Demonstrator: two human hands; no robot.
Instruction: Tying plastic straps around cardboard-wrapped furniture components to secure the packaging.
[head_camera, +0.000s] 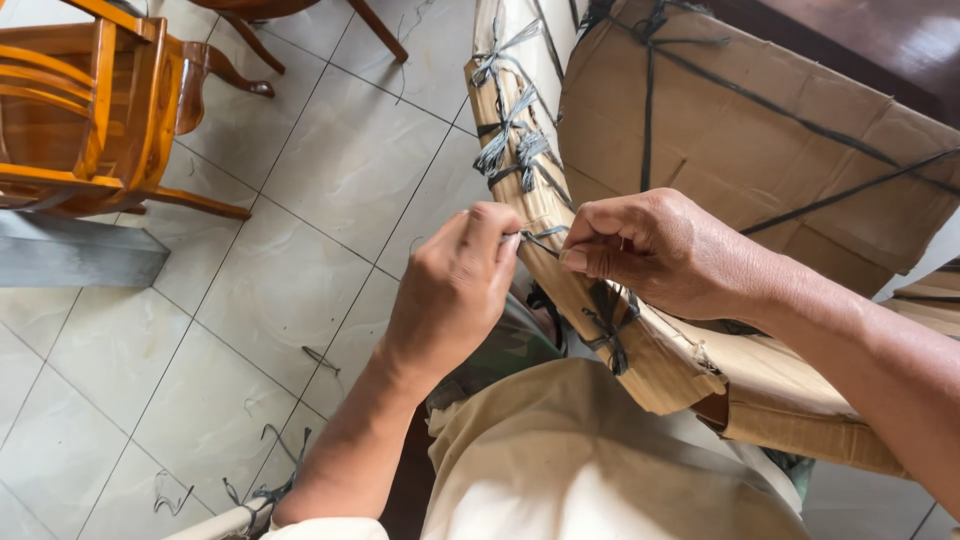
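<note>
Pale floor tiles (300, 200) lie below a long cardboard-wrapped furniture part (560, 250), running away from the person. Left hand (455, 285) and right hand (650, 250) both pinch thin grey plastic string (540, 238) stretched between them across the part's edge.

Beneath me: pale tiled floor (300, 250); on it, wooden chair (90, 110), grey block (70, 255), scattered cut string scraps (320, 357).

- Cardboard wrapping (760, 130): matt brown paperboard, creased, rough at its edges.
- Binding strap (510, 150): grey plastic strip, frayed, knotted.
- Chair (90, 100): glossy varnished wood.
- Floor (200, 330): smooth, pale glazed tile.
</note>
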